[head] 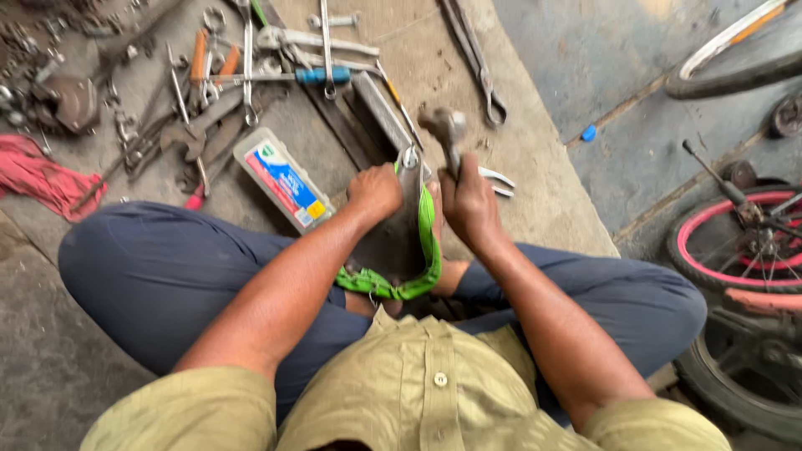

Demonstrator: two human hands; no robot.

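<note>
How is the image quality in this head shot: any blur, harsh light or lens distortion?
Head view: soft, even daylight, no hard shadows or glare. The hammer in the right hand is smeared by motion blur; the left hand and the tools on the floor are fairly sharp. Wide-angle stretch bends the knees and the pink-rimmed wheel at the edges.
</note>
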